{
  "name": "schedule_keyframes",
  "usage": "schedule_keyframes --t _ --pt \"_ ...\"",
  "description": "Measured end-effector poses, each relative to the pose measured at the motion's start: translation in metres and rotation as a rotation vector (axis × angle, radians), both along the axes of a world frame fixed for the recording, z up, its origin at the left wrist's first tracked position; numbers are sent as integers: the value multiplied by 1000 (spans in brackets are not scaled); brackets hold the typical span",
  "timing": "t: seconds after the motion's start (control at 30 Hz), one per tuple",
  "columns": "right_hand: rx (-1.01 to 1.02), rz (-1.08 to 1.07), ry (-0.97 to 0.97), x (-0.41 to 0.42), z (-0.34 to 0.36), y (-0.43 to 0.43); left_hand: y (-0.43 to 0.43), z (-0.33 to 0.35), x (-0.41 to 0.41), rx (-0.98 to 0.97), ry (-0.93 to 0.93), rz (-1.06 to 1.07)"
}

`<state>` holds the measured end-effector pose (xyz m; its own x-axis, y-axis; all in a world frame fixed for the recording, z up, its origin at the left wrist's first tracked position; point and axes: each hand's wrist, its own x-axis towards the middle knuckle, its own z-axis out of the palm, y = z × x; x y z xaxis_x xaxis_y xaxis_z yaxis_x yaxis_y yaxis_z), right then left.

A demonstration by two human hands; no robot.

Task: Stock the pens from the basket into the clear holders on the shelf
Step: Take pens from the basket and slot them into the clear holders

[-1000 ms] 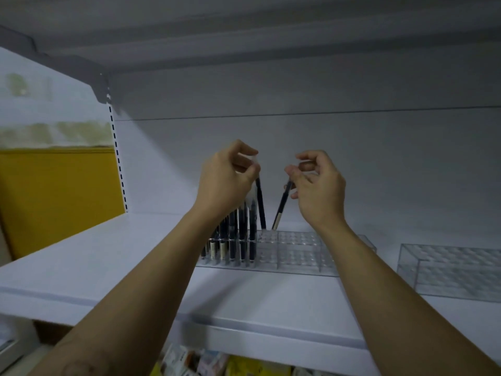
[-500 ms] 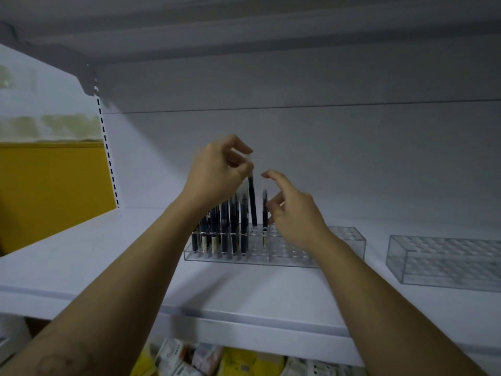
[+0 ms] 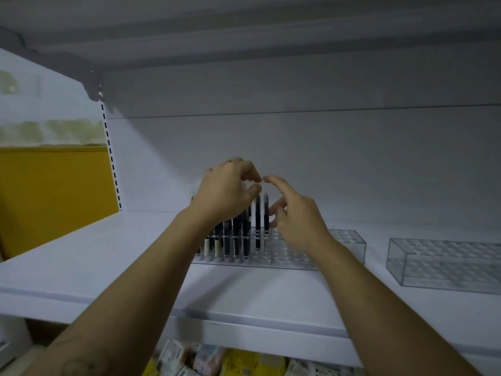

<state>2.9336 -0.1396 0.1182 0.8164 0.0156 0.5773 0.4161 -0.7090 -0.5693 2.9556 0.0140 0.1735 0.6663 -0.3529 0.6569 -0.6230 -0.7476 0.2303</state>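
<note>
Right hand [image 3: 298, 221] off its slim dark pen [image 3: 266, 213], upright in clear holder [image 3: 349, 244]

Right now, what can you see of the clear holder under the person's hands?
The clear holder is a long, low, see-through plastic block with a grid of round holes on top. It lies flat on the white shelf, long side toward the camera. Dark pens stand upright in its left end; the right end's holes look empty. The right hand covers its middle; contact is unclear.
</note>
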Motion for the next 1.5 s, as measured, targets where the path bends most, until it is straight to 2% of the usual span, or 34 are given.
schedule_keyframes --t 0.1,0.2,0.47,0.7,0.93,1.1,1.17,1.23,1.4,1.5 --pt "12 -14 -5 -3 2 0 5 0 -6 55 -16 45" --pt "-15 -123 -59 -10 7 0 9 -1 -17 126 -53 103" --pt "-66 -114 -148 -59 -10 6 23 -25 -63 49 -189 93" --pt "-163 -213 -251 -117 -42 1 29 -74 -114 27 -208 61" --pt "-296 -310 -445 -177 -109 -6 26 -146 -165 -1 -164 28" --pt "-272 -303 -489 -218 -174 -12 20 -212 -196 -36 -50 -26" --pt "-259 -319 -446 -228 -207 -18 15 -244 -205 -27 40 -45" --pt "-263 -343 -324 -235 -246 -24 8 -280 -213 1 151 -66" --pt "-286 -316 204 -252 -335 -40 -13 -363 -226 79 436 -59" --pt "-251 -289 463 -262 -370 -47 -16 -410 -231 103 671 -56"
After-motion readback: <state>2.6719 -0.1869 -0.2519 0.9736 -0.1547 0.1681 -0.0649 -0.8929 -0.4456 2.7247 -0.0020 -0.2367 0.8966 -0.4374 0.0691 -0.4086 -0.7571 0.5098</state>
